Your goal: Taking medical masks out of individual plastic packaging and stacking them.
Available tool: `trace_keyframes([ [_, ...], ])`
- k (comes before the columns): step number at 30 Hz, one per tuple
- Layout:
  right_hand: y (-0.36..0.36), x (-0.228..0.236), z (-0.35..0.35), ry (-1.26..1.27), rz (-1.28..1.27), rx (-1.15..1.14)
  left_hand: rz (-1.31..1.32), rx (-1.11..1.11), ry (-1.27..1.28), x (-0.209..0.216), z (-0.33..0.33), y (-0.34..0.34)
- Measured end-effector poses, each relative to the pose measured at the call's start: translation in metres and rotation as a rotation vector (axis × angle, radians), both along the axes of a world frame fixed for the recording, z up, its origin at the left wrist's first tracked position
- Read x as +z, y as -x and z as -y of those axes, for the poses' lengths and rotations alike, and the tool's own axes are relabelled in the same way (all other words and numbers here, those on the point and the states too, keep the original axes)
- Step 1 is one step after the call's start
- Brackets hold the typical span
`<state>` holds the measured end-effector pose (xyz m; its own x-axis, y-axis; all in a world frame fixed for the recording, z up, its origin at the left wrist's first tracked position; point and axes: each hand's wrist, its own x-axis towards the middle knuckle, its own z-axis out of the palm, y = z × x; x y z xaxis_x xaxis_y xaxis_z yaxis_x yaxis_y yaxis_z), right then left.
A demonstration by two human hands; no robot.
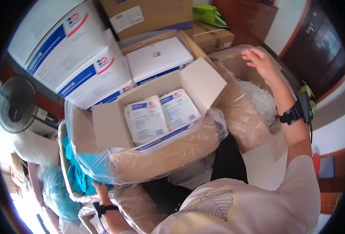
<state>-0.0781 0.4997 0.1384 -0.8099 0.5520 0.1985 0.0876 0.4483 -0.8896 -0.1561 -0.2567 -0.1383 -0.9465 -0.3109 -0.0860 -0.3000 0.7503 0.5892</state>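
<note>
My left hand (pixel 99 188) reaches down at the lower left, at the edge of a pile of flat teal pieces (pixel 78 177) in a plastic-lined container. Its fingertips are hidden among them, so its grasp does not show. My right hand (pixel 257 62) is raised at the upper right, empty, with fingers loosely apart. Below it is a plastic-lined carton holding a tangle of white strands (pixel 257 102). Between my hands an open white carton (pixel 106 125) rests tilted on a larger plastic-covered brown box (pixel 156 165). Two rows of white-and-blue packs (pixel 146 121) lie inside it.
Closed white-and-blue cartons (pixel 69 43) are stacked at the back left; another white carton (pixel 158 58) sits behind the open one. Brown boxes (pixel 156 17) and a lime-green bag (pixel 209 15) stand farther back. A fan (pixel 15 104) is at the far left, a dark door (pixel 313 39) at right.
</note>
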Motion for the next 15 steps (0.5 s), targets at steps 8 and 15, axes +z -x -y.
trace_keyframes([
  [8,0.096,-0.053,0.178,0.078,0.421,0.803,-0.577,0.433,0.218,-0.003,-0.017,-0.003],
  [15,0.133,-0.125,0.234,0.123,0.749,0.558,-0.889,0.312,-0.075,0.084,-0.107,-0.030],
])
